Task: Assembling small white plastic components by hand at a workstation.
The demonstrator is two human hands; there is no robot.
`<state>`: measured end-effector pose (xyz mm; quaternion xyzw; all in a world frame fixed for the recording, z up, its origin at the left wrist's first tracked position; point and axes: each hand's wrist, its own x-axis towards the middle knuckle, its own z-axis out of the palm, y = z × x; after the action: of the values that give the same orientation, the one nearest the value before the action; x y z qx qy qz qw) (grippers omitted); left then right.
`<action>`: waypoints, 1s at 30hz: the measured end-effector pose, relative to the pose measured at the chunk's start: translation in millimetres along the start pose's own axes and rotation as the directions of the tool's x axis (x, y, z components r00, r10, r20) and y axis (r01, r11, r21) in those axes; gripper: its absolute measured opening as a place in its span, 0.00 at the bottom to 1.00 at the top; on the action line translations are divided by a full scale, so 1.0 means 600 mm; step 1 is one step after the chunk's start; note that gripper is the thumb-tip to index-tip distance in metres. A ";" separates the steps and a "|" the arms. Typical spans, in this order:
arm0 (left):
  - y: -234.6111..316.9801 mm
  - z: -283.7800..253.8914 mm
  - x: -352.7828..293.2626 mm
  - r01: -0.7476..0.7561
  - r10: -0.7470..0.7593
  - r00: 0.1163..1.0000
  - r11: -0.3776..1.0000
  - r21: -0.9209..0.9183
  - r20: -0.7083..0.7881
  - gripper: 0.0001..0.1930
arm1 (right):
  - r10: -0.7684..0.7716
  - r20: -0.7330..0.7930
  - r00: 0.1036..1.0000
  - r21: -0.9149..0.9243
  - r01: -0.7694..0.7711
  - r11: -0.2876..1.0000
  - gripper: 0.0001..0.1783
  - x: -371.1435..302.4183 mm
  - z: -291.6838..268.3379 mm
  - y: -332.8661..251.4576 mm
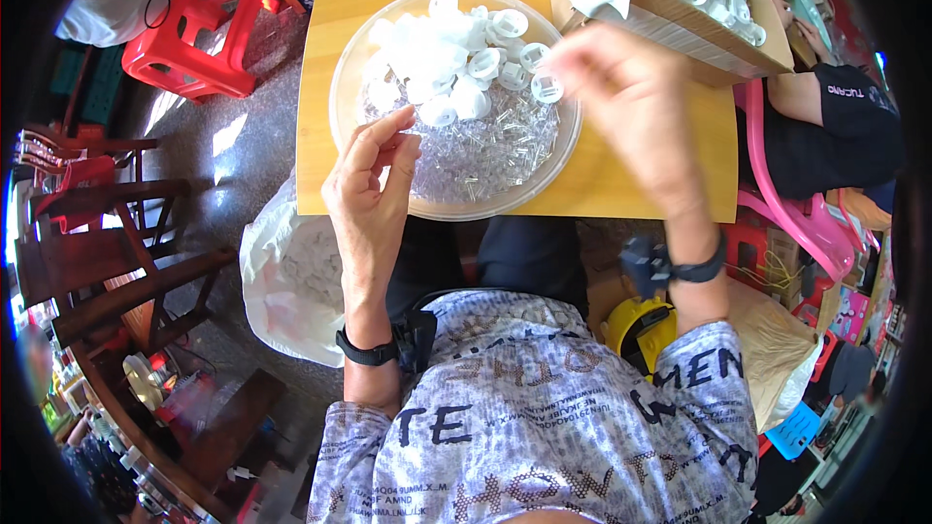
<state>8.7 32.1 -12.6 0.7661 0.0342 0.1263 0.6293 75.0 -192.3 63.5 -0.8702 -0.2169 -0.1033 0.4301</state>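
A round clear plastic tub (340, 102) holds a heap of white plastic ring-shaped caps (442, 53) over many small clear plastic pieces (495, 150). Over the tub's left side is my left hand (369, 170), thumb and fingertips pinched together; whatever they hold is too small or hidden to make out. My right hand (631, 92), smeared by motion, hangs over the tub's right rim. Its fingertips are beside a white cap (547, 87), and I cannot tell whether they grip it.
The tub stands on a yellow wooden table (325, 0). At the table's back right, a cardboard box (670, 29) is full of similar white caps. A white sack (291, 272) sits below the left edge. A red stool (194, 39) is at left; another person's arm (796, 102) shows at right.
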 end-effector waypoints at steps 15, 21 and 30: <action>0.001 0.004 0.007 -0.142 0.138 0.989 0.986 0.083 0.052 0.13 | 0.134 0.111 0.985 -0.172 -0.113 0.979 0.08 -0.046 0.102 0.007; 0.012 0.011 0.009 -0.189 0.171 0.979 0.965 0.182 0.109 0.13 | 0.142 0.101 0.985 -0.181 -0.123 0.976 0.08 -0.044 0.103 0.004; 0.024 0.010 0.005 -0.186 0.162 0.978 0.964 0.191 0.135 0.12 | 0.243 0.141 0.960 -0.058 -0.237 0.970 0.07 -0.052 0.089 -0.001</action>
<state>11.6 24.0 1.0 0.8324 -0.0577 0.1315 0.5352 46.6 -158.4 19.9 -0.9039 -0.1388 0.0095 0.4045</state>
